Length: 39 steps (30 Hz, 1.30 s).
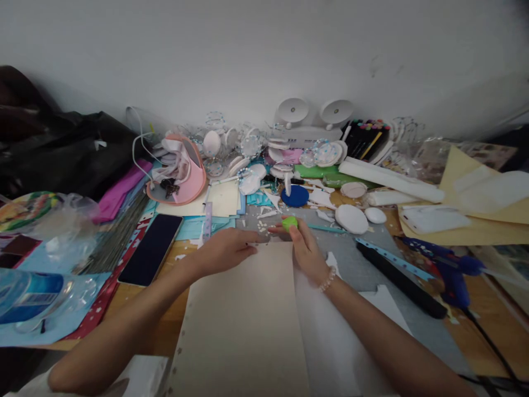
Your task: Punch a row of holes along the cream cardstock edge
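A large cream sheet of paper, with a row of holes or marks along its left edge, lies in front of me. My left hand is closed at the sheet's far left corner, thumb on top and fingers along the far edge. At the far right corner, my right hand wraps round a small bright green object whose kind I cannot make out. A beaded bracelet is on that wrist. White paper sits under and beside the sheet's right side.
A dark phone lies to the left, near a plastic bottle. On the right are a black-handled cutter and a blue glue gun. White discs, a blue disc and paper scraps crowd the back.
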Motion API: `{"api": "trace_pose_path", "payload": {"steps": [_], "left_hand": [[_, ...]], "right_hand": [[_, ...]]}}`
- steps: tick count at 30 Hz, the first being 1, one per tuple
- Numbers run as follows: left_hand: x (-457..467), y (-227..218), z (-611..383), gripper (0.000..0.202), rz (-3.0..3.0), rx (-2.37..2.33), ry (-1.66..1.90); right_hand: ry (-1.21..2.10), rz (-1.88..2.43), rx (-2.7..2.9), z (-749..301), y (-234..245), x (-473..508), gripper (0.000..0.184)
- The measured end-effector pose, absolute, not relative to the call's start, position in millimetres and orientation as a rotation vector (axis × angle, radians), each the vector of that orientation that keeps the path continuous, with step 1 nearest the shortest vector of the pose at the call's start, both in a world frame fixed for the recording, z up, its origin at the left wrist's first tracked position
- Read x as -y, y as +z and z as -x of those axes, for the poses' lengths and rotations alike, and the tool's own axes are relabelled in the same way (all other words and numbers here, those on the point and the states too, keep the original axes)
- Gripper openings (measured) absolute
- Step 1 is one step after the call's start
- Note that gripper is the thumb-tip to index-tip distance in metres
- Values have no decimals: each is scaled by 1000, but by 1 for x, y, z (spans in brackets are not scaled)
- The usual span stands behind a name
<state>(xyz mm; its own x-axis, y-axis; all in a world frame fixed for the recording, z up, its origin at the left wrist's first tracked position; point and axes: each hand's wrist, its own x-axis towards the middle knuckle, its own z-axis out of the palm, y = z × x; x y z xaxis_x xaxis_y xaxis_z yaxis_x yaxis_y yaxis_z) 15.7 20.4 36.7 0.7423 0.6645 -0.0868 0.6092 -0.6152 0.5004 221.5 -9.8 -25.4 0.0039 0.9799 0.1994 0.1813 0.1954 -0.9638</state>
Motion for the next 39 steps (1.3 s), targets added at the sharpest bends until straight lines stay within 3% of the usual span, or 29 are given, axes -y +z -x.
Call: {"api": "trace_pose_path", "payload": {"steps": [14, 26, 32, 39], "left_hand": [[-9, 35, -23, 21, -2580, -968, 38], [-4, -2, -29, 19, -2641, -1075, 260], [-2, -7, -30, 18, -2638, -1079, 346], [-2, -5, -29, 20, -2653, -1058, 330]], "right_hand": [[856, 1190, 1555, -226, -26, 9, 37], [707, 1249, 1596, -220, -24, 12, 38], [1067, 1012, 1484, -223, -13, 12, 38], [1610, 700, 1260, -239, 6, 13, 63]]}}
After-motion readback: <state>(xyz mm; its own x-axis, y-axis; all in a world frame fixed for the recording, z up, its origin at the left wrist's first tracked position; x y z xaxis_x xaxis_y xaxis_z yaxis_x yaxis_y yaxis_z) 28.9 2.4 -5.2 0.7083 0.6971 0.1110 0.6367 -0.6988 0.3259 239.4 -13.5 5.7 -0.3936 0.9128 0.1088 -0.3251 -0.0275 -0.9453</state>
